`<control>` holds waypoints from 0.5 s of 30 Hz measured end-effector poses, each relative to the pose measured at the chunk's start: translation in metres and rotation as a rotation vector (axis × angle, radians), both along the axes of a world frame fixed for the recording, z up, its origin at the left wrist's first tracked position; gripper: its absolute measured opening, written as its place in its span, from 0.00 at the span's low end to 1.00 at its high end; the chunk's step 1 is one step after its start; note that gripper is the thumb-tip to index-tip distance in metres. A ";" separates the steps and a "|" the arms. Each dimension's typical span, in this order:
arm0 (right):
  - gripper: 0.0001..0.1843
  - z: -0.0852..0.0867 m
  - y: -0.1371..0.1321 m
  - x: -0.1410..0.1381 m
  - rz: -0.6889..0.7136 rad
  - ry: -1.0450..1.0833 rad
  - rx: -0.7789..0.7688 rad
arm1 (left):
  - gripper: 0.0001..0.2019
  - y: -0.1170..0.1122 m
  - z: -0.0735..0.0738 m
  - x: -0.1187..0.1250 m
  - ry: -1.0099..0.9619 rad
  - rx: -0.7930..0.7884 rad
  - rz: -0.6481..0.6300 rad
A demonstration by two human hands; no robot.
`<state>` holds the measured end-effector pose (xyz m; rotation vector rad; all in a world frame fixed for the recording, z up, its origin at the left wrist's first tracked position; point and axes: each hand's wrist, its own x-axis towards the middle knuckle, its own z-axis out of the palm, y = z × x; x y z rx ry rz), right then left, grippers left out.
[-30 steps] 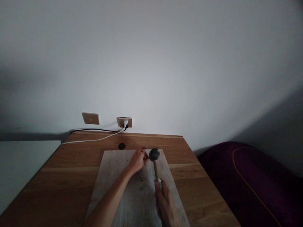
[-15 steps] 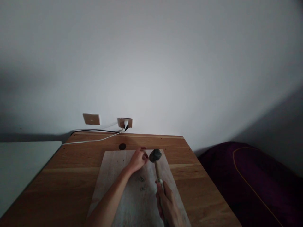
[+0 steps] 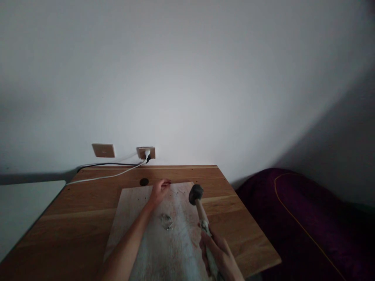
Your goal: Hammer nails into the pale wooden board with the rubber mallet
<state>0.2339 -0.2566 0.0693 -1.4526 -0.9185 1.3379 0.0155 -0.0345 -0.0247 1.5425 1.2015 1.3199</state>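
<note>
My right hand (image 3: 218, 253) is wrapped around the handle of a mallet (image 3: 195, 194) with a dark head and a pale wooden shaft. The head is raised over the right side of a whitish, worn board (image 3: 152, 249). Near the board's far edge is my left hand (image 3: 160, 190), its fingers curled together; anything between them is too small to make out. A few tiny dark points, like nails or holes, mark the board on both sides of that hand. Closer to me, a small heap of thin shiny pieces (image 3: 166, 221), perhaps nails, lies on the board.
The board rests on a wooden tabletop (image 3: 82, 226) against a pale wall. A dark round hole (image 3: 144, 182) is near its back edge. A white cable (image 3: 108, 176) runs left from the wall socket (image 3: 146, 152). Beyond the right edge stands a purple padded thing (image 3: 293, 226).
My left hand has shifted left and away from the spot near the mallet head. The mallet has moved slightly right, its handle more tilted. The whole view has turned a little.
</note>
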 end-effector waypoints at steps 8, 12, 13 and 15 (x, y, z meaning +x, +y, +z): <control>0.33 0.042 0.025 -0.003 0.092 0.102 0.412 | 0.14 0.001 0.005 -0.001 -0.051 -0.068 0.059; 0.29 0.036 0.039 -0.016 -0.208 0.094 0.405 | 0.14 -0.001 0.009 -0.002 -0.034 -0.074 0.064; 0.29 0.038 0.040 -0.018 -0.225 0.131 0.396 | 0.14 -0.002 0.010 -0.001 -0.036 -0.064 0.061; 0.28 0.051 0.039 -0.015 -0.221 0.168 0.414 | 0.14 -0.003 0.011 -0.001 -0.036 -0.046 0.066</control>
